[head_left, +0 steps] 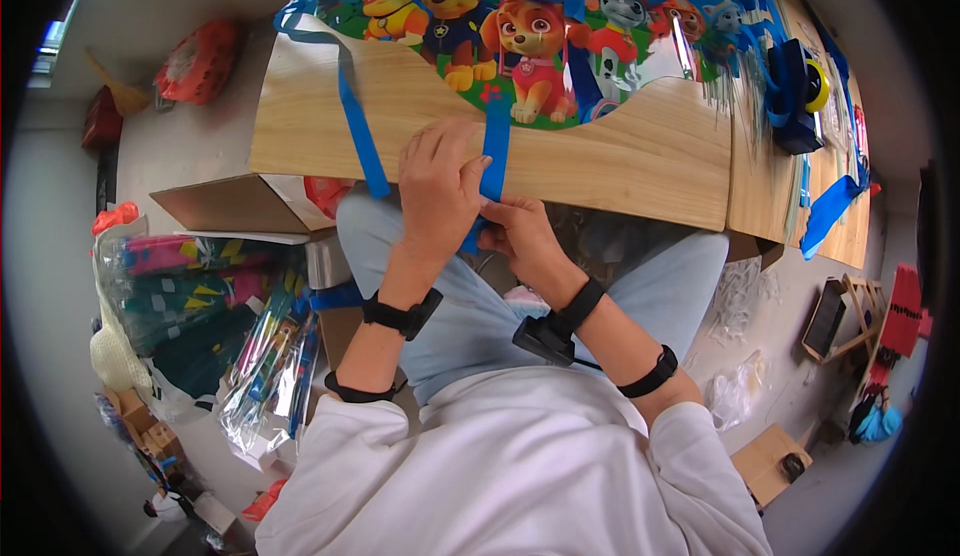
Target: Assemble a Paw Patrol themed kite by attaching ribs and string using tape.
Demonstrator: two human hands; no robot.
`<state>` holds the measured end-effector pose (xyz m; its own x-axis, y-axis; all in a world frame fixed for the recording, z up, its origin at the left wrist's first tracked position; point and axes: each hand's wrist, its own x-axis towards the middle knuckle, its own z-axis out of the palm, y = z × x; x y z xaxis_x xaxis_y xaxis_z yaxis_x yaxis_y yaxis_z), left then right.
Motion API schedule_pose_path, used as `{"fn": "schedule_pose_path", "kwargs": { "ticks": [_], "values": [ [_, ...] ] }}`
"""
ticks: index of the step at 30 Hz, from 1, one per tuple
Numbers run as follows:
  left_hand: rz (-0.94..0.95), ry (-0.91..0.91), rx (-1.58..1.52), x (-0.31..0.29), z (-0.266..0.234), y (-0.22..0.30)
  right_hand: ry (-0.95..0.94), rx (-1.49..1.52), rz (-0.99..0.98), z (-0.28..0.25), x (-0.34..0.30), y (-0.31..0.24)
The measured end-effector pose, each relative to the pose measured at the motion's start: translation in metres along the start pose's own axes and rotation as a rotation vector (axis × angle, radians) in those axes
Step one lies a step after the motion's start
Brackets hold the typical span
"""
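Note:
A shiny printed sheet (525, 51) with several cartoon dogs in bright outfits lies on the wooden table, its curved lower edge toward me. From that edge a blue ribbon (497, 136) runs down over the table's front edge to my hands. My left hand (437, 186) rests at the edge, fingers bent together and thumb against the ribbon; the fingertips' exact hold is partly hidden. Just below and to its right, my right hand (525, 241) pinches the ribbon's lower part between thumb and fingers. A second blue ribbon (360, 126) hangs from the sheet's left side.
Blue tape dispenser (795, 96) and thin rods (735, 106) occupy the table's right side, with another blue strip (830, 218) over its edge. Clear-wrapped packages (270, 366) and a cardboard box (235, 204) are at left. A plastic bag (737, 391) lies on the floor at right.

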<state>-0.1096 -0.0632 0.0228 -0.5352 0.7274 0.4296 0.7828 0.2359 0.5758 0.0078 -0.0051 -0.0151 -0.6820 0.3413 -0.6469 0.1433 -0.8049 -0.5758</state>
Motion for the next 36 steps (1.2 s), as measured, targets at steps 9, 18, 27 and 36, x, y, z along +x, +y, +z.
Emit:
{"fn": "schedule_pose_path", "kwargs": {
  "ticks": [9, 18, 27, 36],
  "values": [
    [0.226, -0.307, 0.041, -0.002, 0.023, -0.003, 0.061, -0.022, 0.008, -0.011, 0.006, 0.007],
    [0.195, -0.404, 0.102, 0.000, 0.038, -0.008, 0.191, -0.810, -0.335, -0.026, -0.020, -0.007],
    [0.171, -0.362, 0.140, -0.007, 0.042, 0.002, 0.432, -1.720, -1.042, -0.063, 0.003, -0.073],
    [0.167, -0.369, 0.122, -0.009, 0.038, 0.002, 0.435, -1.794, -0.982, -0.064, 0.003, -0.062]
  ]
}}
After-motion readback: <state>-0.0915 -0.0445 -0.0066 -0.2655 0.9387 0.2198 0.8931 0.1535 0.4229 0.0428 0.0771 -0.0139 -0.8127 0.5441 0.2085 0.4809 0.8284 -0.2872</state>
